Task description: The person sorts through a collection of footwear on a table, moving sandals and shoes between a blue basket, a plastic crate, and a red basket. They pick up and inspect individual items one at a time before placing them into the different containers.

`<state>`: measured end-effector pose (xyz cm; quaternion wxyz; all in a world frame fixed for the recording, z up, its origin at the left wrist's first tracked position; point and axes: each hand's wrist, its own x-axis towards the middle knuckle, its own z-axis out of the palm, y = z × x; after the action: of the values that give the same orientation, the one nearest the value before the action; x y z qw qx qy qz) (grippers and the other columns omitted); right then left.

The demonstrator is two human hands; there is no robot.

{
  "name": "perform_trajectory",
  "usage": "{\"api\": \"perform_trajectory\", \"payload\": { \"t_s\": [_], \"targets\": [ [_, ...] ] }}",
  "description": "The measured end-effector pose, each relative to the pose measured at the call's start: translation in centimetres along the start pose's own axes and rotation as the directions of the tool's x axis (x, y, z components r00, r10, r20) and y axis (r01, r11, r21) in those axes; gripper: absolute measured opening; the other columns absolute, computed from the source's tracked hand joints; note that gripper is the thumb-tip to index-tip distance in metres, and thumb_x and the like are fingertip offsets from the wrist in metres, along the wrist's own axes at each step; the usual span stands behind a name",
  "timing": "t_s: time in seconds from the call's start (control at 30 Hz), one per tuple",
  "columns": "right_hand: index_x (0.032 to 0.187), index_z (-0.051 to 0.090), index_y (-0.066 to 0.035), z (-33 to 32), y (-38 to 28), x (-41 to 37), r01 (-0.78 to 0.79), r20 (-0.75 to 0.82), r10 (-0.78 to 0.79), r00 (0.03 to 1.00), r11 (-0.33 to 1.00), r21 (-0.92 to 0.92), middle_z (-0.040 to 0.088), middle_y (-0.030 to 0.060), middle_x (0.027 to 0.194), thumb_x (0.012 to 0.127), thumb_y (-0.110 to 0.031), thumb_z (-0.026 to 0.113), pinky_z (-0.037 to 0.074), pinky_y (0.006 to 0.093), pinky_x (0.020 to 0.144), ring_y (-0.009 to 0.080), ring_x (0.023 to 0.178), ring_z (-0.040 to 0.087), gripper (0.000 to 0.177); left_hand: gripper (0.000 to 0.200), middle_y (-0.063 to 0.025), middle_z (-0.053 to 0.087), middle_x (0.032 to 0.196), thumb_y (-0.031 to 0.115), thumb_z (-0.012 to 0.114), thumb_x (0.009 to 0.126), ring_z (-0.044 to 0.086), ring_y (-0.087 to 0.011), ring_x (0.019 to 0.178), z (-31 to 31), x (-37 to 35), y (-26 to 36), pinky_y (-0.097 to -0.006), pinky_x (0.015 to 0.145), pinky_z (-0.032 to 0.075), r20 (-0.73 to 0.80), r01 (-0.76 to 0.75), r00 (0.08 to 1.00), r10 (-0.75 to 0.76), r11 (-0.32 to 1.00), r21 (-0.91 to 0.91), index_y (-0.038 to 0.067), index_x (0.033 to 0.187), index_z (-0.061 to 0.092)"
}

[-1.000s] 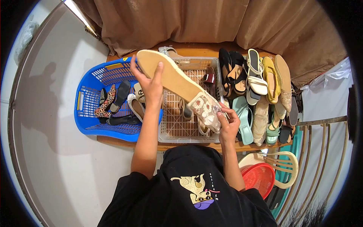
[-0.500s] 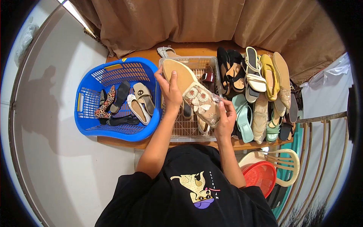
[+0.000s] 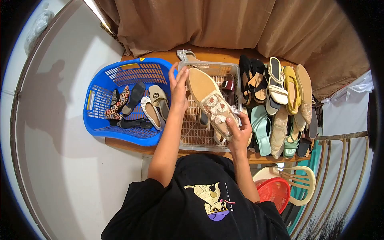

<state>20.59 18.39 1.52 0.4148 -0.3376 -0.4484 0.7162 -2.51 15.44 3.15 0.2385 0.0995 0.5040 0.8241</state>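
Note:
A beige slide sandal with a sheer, flower-decorated upper hangs over the clear plastic basket, its wide tan sole tilted toward the upper left. My right hand grips it by the toe end, thumb on the upper; a bit of clear plastic shows by the fingers. Beside the heel end is my left hand, its fingers raised and apart, thumb close to the sole's edge; whether it touches I cannot make out. Below the sandal, the clear basket holds a dark red shoe and other footwear partly hidden by the sandal.
On the left, a blue basket contains several shoes, among them a white flat. Many sandals and flats, including a mint slide and a yellow flat, crowd the wooden table's right side. A red basket sits on a cream chair.
The left thumb has come off the top of the sole and that hand has opened beside the heel. The right thumb has shifted onto the flowered upper. The whole view has shifted slightly.

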Motion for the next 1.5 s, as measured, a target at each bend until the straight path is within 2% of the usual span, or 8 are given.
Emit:
{"api": "perform_trajectory", "payload": {
  "t_s": [0.23, 0.43, 0.63, 0.7, 0.83, 0.97, 1.1, 1.5],
  "targets": [
    [0.126, 0.058, 0.002, 1.7, 0.5, -0.8, 0.078, 0.070, -0.068, 0.995, 0.986, -0.150, 0.060, 0.0150, 0.128, 0.080, -0.011, 0.082, 0.043, 0.0371, 0.105, 0.0229, 0.119, 0.056, 0.053, 0.022, -0.0114, 0.067, 0.119, 0.016, 0.041, 0.100, 0.060, -0.0168, 0.097, -1.1, -0.6, 0.2, -0.0318, 0.091, 0.048, -0.002, -0.138, 0.990, 0.138, 0.989, 0.053, 0.005, 0.107, 0.057],
    [0.144, 0.045, -0.001, 4.3, 1.2, -2.7, -0.113, 0.217, 0.132, 0.967, 0.989, -0.098, 0.053, 0.0190, 0.137, 0.086, -0.019, 0.078, 0.035, 0.0386, 0.113, 0.0273, 0.133, 0.047, 0.069, 0.023, -0.0042, 0.062, 0.106, 0.025, 0.052, 0.103, 0.056, -0.0133, 0.101, -4.4, -0.1, 1.3, -0.0284, 0.092, 0.044, -0.093, -0.114, 0.987, 0.129, 0.983, 0.147, 0.007, 0.113, 0.061],
    [0.154, 0.023, -0.004, 7.0, 0.9, -5.6, -0.305, 0.376, 0.302, 0.876, 0.951, -0.053, 0.057, 0.0194, 0.129, 0.100, -0.014, 0.062, 0.062, 0.0353, 0.065, 0.0243, 0.091, 0.069, 0.068, 0.023, -0.0043, 0.067, 0.103, 0.023, 0.060, 0.101, 0.059, -0.0118, 0.093, -6.5, 2.0, 1.6, -0.0271, 0.086, 0.047, 0.063, -0.143, 0.990, 0.129, 0.938, 0.316, 0.004, 0.109, 0.070],
    [0.146, 0.039, 0.003, 7.8, 0.6, -5.9, -0.259, 0.319, 0.263, 0.910, 0.964, -0.056, 0.056, 0.0156, 0.134, 0.097, -0.021, 0.069, 0.047, 0.0352, 0.102, 0.0213, 0.120, 0.056, 0.062, 0.026, -0.0054, 0.068, 0.106, 0.025, 0.061, 0.101, 0.060, -0.0121, 0.095, -7.2, 2.3, 1.6, -0.0270, 0.087, 0.046, 0.066, -0.121, 0.992, 0.106, 0.945, 0.303, 0.003, 0.108, 0.072],
    [0.152, 0.029, 0.003, 8.9, 2.2, -6.1, -0.174, 0.274, 0.207, 0.939, 0.975, -0.141, 0.057, 0.0192, 0.132, 0.097, -0.015, 0.067, 0.060, 0.0354, 0.082, 0.0236, 0.112, 0.062, 0.069, 0.031, -0.0050, 0.068, 0.109, 0.031, 0.057, 0.103, 0.062, -0.0132, 0.101, -7.2, 1.8, 3.3, -0.0280, 0.091, 0.047, 0.043, 0.084, 0.995, -0.094, 0.976, 0.201, 0.005, 0.116, 0.068],
    [0.150, 0.033, 0.006, 10.6, 3.8, -6.0, -0.052, 0.252, 0.135, 0.958, 0.950, -0.309, 0.056, 0.0230, 0.135, 0.094, -0.020, 0.071, 0.041, 0.0349, 0.107, 0.0247, 0.123, 0.056, 0.073, 0.041, -0.0059, 0.067, 0.116, 0.039, 0.050, 0.105, 0.061, -0.0158, 0.107, -8.5, 3.0, 4.6, -0.0311, 0.096, 0.047, 0.019, 0.314, 0.946, -0.324, 0.929, 0.196, 0.006, 0.128, 0.060],
    [0.151, 0.032, 0.006, 12.3, 3.2, -6.8, 0.099, 0.240, 0.010, 0.971, 0.893, -0.438, 0.054, 0.0242, 0.139, 0.092, -0.022, 0.073, 0.040, 0.0373, 0.109, 0.0281, 0.128, 0.053, 0.077, 0.059, -0.0087, 0.066, 0.116, 0.054, 0.054, 0.101, 0.060, -0.0172, 0.107, -8.2, 3.9, 5.5, -0.0320, 0.095, 0.046, -0.041, 0.271, 0.957, -0.288, 0.830, 0.487, 0.003, 0.130, 0.059],
    [0.148, 0.026, 0.006, 10.1, -0.1, -9.3, 0.138, 0.168, -0.052, 0.984, 0.818, -0.558, 0.056, 0.0305, 0.132, 0.083, -0.028, 0.079, 0.045, 0.0448, 0.105, 0.0386, 0.122, 0.059, 0.090, 0.067, -0.0088, 0.069, 0.114, 0.060, 0.059, 0.097, 0.063, -0.0153, 0.103, -4.9, 2.4, 2.5, -0.0279, 0.093, 0.047, 0.168, 0.367, 0.860, -0.481, 0.814, 0.451, -0.002, 0.120, 0.067]
  ]
}}
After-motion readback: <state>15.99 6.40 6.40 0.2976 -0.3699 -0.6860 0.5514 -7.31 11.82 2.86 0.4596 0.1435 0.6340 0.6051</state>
